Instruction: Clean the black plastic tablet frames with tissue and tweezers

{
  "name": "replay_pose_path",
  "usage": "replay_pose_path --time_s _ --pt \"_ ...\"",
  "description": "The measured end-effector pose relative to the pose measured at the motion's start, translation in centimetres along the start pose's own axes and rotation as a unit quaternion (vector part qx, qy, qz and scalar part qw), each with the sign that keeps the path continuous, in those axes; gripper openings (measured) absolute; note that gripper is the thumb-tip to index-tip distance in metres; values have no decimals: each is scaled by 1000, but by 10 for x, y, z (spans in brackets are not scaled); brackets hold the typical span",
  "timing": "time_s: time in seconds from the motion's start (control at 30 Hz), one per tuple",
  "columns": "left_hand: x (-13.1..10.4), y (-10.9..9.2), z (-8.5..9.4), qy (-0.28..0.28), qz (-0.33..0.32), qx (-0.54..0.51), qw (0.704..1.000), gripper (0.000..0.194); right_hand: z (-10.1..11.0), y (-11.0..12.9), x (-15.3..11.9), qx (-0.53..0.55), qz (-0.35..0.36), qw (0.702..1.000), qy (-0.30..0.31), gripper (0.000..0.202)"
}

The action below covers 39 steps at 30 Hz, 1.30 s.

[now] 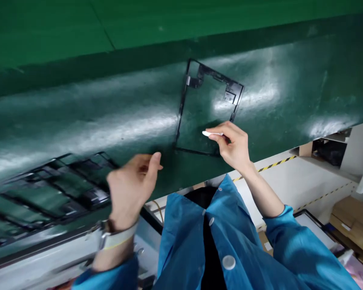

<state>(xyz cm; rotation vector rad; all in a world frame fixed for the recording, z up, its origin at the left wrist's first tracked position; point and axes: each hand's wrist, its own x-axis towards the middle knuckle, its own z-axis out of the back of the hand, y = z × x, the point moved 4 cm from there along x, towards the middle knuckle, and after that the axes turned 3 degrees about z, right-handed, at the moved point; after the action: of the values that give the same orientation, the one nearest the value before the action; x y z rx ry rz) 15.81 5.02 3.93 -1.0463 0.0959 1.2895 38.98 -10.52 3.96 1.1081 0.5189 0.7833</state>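
A thin black rectangular frame [183, 100] lies tilted on the green work surface [139, 100], with dark fittings at its far end. Over its near right corner, my right hand [231, 143] pinches a small white tool [211, 133] between thumb and fingers, the tip pointing left above the frame's opening. My left hand [136, 177] is left of the frame and apart from it, its thumb and fingers pressed together; whatever they may hold is too small to make out.
More black frames [63, 193] lie side by side at the lower left, by my left wrist. Below the table's right edge are a shelf [335, 163] and cardboard boxes [353, 219]. Yellow-black tape [276, 163] runs across a white surface.
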Motion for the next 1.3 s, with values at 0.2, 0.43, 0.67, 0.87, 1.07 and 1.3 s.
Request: replay_pose_path --time_s 0.2,0.43,0.67,0.87,1.07,1.3 --pt "77 -59 12 34 -311 109 943 76 -5 -18 43 -104 73 992 26 17" --pt "165 -110 -51 56 -439 268 856 71 -23 -13 72 -193 97 975 54 16" --pt "175 -117 -58 67 -416 303 855 97 -29 1 94 -270 84 955 84 23" --pt "174 -114 -51 82 -435 257 859 116 -29 -8 91 -272 81 954 94 32" --pt "97 -66 -45 10 -462 155 873 81 -31 -14 86 -215 75 968 109 35" --pt "57 -46 -52 -84 -450 157 875 75 -28 -3 103 -327 61 936 112 45"
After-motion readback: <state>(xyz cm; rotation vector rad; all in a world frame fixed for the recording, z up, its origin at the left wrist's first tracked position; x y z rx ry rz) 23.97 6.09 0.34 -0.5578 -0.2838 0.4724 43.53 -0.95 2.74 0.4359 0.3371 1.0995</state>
